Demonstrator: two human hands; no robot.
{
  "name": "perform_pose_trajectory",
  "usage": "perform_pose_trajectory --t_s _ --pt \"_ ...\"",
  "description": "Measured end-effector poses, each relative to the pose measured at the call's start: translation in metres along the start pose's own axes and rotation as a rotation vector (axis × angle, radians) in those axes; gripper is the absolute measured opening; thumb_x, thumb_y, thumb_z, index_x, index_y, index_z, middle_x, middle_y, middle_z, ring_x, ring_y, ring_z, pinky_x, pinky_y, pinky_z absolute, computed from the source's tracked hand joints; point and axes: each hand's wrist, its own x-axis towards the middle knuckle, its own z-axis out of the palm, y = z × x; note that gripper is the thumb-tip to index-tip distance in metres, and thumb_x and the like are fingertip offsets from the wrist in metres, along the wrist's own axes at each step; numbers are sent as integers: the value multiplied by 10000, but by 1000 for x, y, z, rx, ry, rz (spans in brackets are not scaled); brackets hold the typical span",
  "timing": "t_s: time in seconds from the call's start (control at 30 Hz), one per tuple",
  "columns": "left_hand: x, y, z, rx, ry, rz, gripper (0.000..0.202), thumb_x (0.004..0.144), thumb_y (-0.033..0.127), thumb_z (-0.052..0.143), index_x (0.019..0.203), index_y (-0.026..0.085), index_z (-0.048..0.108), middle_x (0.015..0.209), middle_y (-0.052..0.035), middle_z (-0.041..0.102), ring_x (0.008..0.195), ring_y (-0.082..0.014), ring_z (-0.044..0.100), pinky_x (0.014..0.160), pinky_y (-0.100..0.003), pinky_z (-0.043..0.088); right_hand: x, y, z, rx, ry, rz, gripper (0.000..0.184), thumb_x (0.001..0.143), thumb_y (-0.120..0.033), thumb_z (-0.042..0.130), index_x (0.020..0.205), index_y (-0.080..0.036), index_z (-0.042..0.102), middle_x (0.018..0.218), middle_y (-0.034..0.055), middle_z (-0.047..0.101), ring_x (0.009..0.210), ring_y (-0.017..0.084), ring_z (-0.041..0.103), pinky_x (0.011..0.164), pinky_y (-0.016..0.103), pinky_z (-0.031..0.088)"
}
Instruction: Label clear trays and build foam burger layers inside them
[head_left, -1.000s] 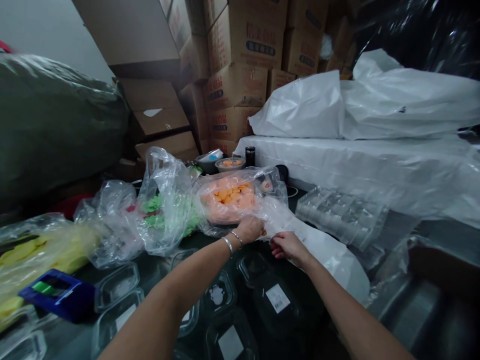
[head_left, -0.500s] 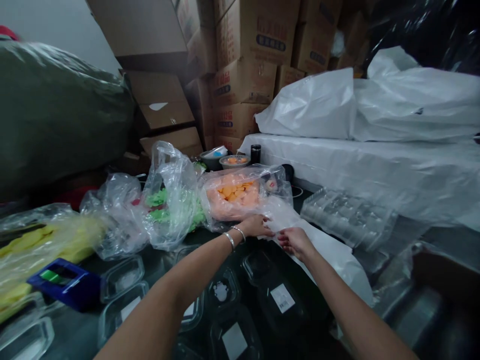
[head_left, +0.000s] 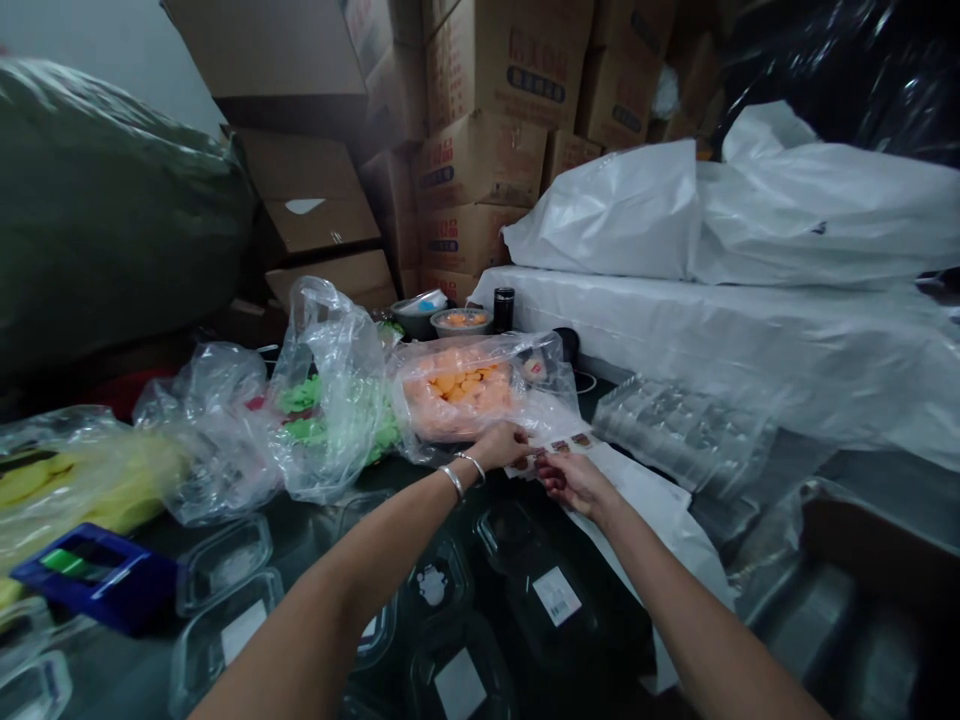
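Note:
A white sticker sheet [head_left: 637,500] with small brown printed stickers [head_left: 571,442] near its far end lies slanting across the dark table. My left hand [head_left: 504,446], wearing two silver bangles at the wrist, is closed on the sheet's near-left edge. Close against it, my right hand [head_left: 574,482] pinches at the same edge; whether a single sticker is between its fingertips is too small to tell. Just beyond my left hand lies a clear bag of orange discs [head_left: 459,388]. Clear plastic containers with labels [head_left: 556,597] sit below and between my forearms.
To the left are a clear bag with green pieces [head_left: 330,400], a bag of yellow pieces [head_left: 127,470] and a blue tape dispenser [head_left: 97,575]. Clear plastic trays [head_left: 679,430] lie right. Cardboard boxes [head_left: 480,160] and white-wrapped stacks [head_left: 712,320] rise behind.
My right hand has moved slightly left, closer to my left hand. Brown stickers on the sheet now show clearly beyond the fingers. The view has shifted a little.

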Motion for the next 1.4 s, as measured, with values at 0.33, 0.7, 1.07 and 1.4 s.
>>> perform_pose_trajectory --t_s 0.33,0.7,1.07,1.4 --pt "-16 -2 18 -38 121 110 212 755 123 518 880 111 688 804 -48 694 717 -140 587 681 -230 458 14 3 9 0 65 29 192 930 -248 561 778 -130 555 576 -90 458 389 25 368 337 137 282" --pt "-13 -5 19 -94 87 82 277 714 62 502 892 102 712 804 -41 702 711 -125 575 677 -211 453 28 8 13 -46 153 46 184 934 -308 558 917 -127 588 719 -37 564 488 51 483 420 167 416" --pt "-9 1 18 -20 89 -56 231 804 215 544 823 113 750 662 -45 680 606 -128 559 627 -222 456 24 8 10 -75 80 17 169 936 -276 555 860 -127 579 652 -64 519 434 36 422 380 150 360" --pt "-5 6 23 64 126 -112 221 740 154 540 799 117 750 729 -97 700 685 -181 612 671 -277 470 21 11 10 -95 59 -24 214 925 -249 572 750 -127 554 563 -91 464 384 24 380 336 135 298"
